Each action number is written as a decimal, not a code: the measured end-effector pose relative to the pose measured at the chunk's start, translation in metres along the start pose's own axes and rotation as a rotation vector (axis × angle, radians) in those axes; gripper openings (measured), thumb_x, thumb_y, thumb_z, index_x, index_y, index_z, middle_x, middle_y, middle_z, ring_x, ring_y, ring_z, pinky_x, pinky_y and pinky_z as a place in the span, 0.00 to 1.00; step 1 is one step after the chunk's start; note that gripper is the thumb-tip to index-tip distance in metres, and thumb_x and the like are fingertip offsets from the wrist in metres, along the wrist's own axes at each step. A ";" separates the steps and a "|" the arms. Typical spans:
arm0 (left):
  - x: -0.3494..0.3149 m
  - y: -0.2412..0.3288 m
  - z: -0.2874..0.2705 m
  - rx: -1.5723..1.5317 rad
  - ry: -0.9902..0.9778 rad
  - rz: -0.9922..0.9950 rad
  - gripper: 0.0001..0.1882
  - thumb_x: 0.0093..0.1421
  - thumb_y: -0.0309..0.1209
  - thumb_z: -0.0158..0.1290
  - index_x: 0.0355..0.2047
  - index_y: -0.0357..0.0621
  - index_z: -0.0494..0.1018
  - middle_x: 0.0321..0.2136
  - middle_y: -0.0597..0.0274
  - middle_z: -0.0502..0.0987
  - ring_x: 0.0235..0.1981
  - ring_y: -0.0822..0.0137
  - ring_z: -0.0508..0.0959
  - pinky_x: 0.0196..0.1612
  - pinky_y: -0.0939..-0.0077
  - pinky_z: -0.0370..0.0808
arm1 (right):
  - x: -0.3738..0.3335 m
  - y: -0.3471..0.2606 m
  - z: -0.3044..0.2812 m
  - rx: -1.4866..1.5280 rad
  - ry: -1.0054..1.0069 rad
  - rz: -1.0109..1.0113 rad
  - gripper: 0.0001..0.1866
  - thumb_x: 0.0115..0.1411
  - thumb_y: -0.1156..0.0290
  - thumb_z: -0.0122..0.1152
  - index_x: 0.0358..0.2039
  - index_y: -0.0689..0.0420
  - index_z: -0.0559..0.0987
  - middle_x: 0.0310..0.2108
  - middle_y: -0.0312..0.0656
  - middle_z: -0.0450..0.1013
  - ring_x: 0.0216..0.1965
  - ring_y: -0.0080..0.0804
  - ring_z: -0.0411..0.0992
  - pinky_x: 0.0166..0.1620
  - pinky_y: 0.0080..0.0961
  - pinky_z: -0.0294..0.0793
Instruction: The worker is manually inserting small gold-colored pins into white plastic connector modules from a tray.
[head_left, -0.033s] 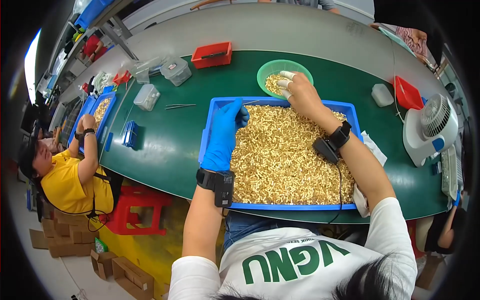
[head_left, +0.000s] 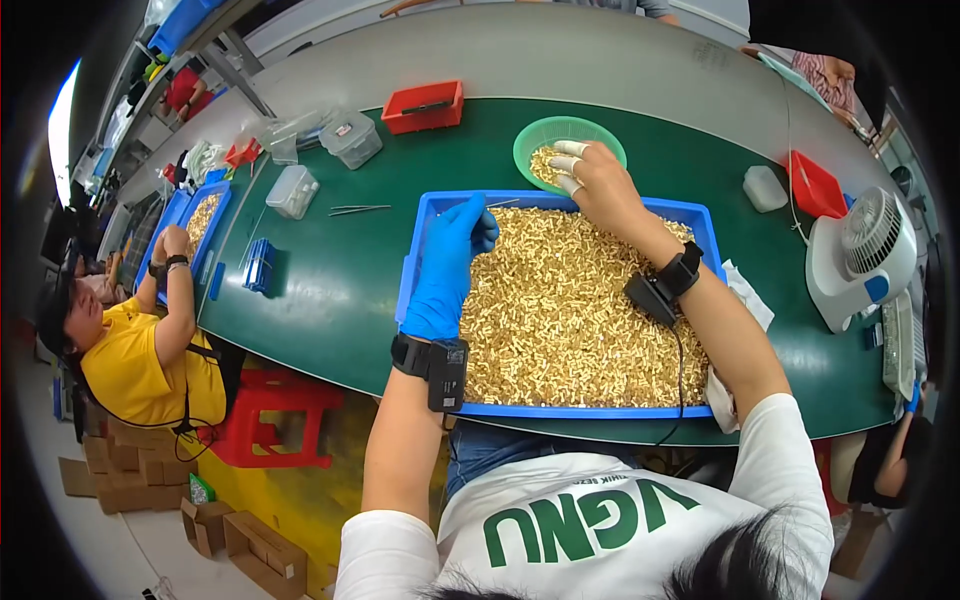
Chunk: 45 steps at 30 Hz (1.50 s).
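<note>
A blue tray (head_left: 560, 411) full of small brass-coloured metal pieces (head_left: 560, 310) lies in front of me. My left hand (head_left: 458, 245), in a blue glove, is over the tray's far left corner with its fingers curled. A thin metal tip (head_left: 503, 203) shows beside those fingers; whether they grip it is hidden. My right hand (head_left: 603, 190) reaches across the far rim into a green plastic basket (head_left: 590, 130) holding some of the same pieces. White covers sit on several of its fingertips. These fingers are stretched out and apart at the pieces, and nothing shows held between them.
Tweezers (head_left: 360, 209), clear plastic boxes (head_left: 293, 192) and a red bin (head_left: 423, 107) are on the green table left of the basket. At the right stand a white fan (head_left: 865, 255) and another red bin (head_left: 817, 187). A co-worker in yellow (head_left: 165, 355) sits at the left.
</note>
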<state>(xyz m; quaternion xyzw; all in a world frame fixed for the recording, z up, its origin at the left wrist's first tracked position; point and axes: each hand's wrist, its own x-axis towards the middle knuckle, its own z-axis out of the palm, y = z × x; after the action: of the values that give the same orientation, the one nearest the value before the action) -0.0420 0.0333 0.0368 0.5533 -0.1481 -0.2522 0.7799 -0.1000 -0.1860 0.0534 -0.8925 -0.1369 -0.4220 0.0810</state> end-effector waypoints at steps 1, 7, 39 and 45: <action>-0.001 -0.002 -0.001 0.000 0.010 -0.008 0.16 0.59 0.40 0.49 0.20 0.43 0.71 0.17 0.66 0.71 0.19 0.76 0.69 0.24 0.82 0.66 | 0.001 -0.008 -0.001 0.011 -0.006 0.003 0.12 0.54 0.71 0.57 0.39 0.59 0.76 0.34 0.47 0.75 0.32 0.39 0.73 0.37 0.28 0.71; 0.002 -0.008 -0.002 0.098 -0.024 -0.053 0.15 0.58 0.40 0.50 0.23 0.41 0.72 0.18 0.66 0.72 0.20 0.74 0.71 0.27 0.81 0.68 | -0.003 -0.047 0.000 0.557 -0.406 0.304 0.11 0.54 0.71 0.57 0.37 0.61 0.77 0.31 0.46 0.75 0.29 0.34 0.74 0.34 0.26 0.71; -0.008 0.012 -0.006 -0.116 -0.029 -0.027 0.08 0.56 0.24 0.51 0.37 0.41 0.72 0.31 0.62 0.76 0.32 0.69 0.76 0.37 0.77 0.74 | 0.003 -0.060 -0.019 0.594 -0.397 0.431 0.10 0.52 0.72 0.55 0.35 0.60 0.78 0.24 0.48 0.75 0.21 0.33 0.73 0.28 0.25 0.70; -0.005 0.009 -0.008 -0.127 -0.023 -0.072 0.08 0.56 0.24 0.51 0.37 0.39 0.71 0.32 0.60 0.75 0.33 0.67 0.77 0.38 0.75 0.74 | 0.001 -0.057 -0.016 0.617 -0.375 0.443 0.10 0.52 0.76 0.55 0.36 0.61 0.78 0.20 0.43 0.74 0.19 0.21 0.67 0.23 0.20 0.65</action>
<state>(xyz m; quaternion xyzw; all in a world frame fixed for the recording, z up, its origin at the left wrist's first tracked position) -0.0400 0.0447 0.0423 0.5048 -0.1209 -0.2954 0.8021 -0.1289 -0.1353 0.0654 -0.8956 -0.0740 -0.1642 0.4069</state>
